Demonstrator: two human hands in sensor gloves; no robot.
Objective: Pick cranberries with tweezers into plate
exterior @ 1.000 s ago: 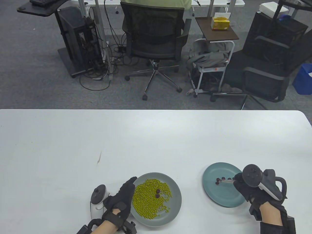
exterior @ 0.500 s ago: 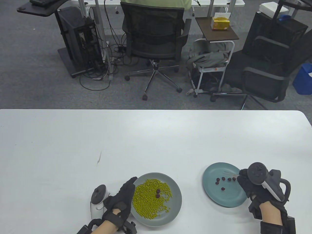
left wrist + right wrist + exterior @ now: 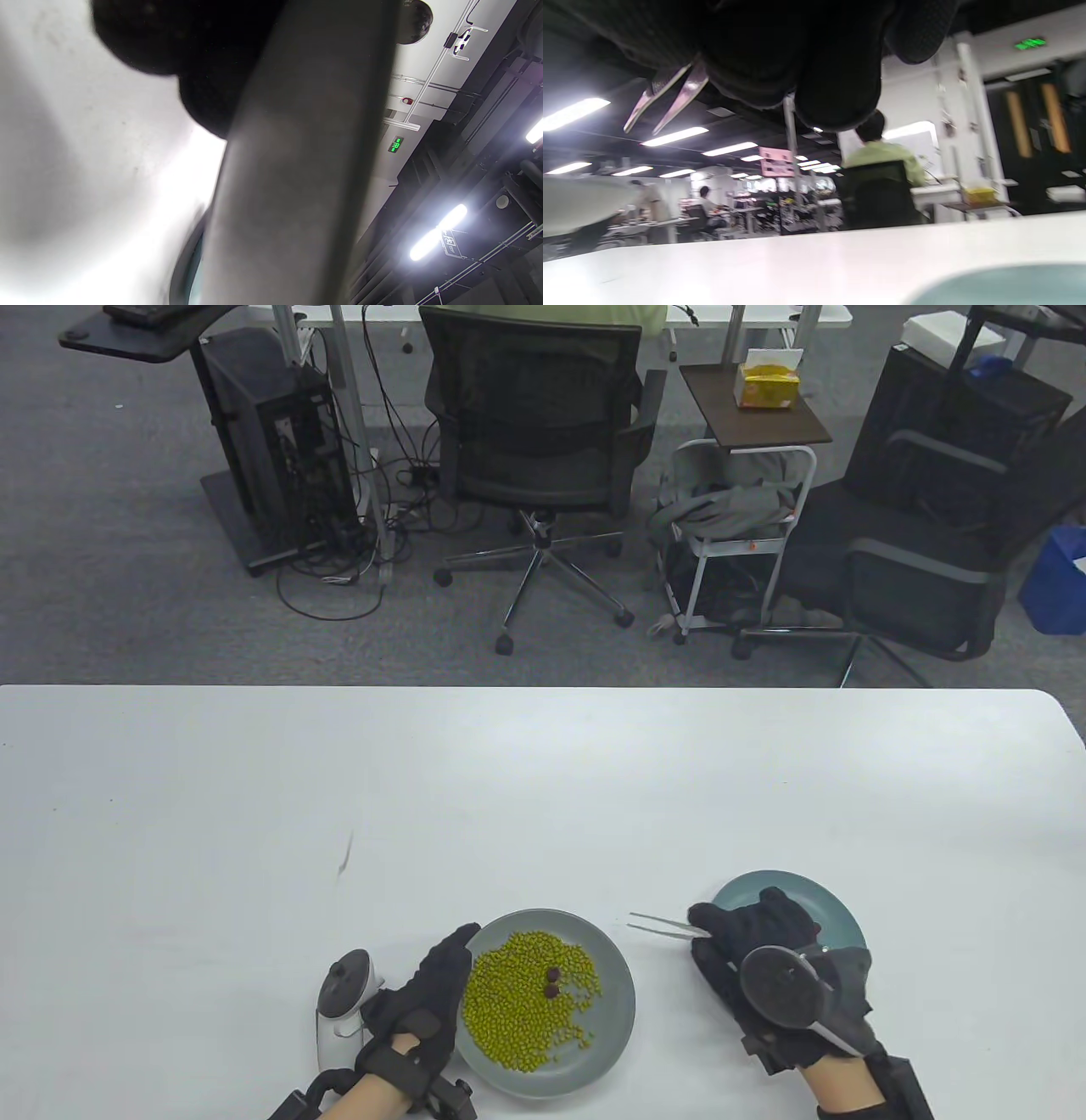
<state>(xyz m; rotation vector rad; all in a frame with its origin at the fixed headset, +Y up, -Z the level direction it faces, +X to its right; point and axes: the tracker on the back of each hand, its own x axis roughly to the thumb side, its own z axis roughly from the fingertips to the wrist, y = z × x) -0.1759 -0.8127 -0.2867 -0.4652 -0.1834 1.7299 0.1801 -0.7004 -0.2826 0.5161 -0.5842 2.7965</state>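
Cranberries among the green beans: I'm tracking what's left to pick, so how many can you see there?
2. Both cranberries lie touching, right of centre on the grey plate, one just behind the other. More could be buried under the green beans.

My right hand [image 3: 768, 942] is turned palm-down with the tracker [image 3: 776, 988] sitting on its back, and my fingers [image 3: 721, 920] are pinching the tweezers [image 3: 666, 925] near their back end, so the two tips stick out ahead of my grip to the left, spread a little apart with nothing between them. My left hand [image 3: 420, 1001] lies low on its side with the fingers stretched forward and together, fingertips touching the rim of the grey plate [image 3: 615, 1022] right next to it. Its white tracker [image 3: 339, 1005] hangs off to the outside of the wrist.
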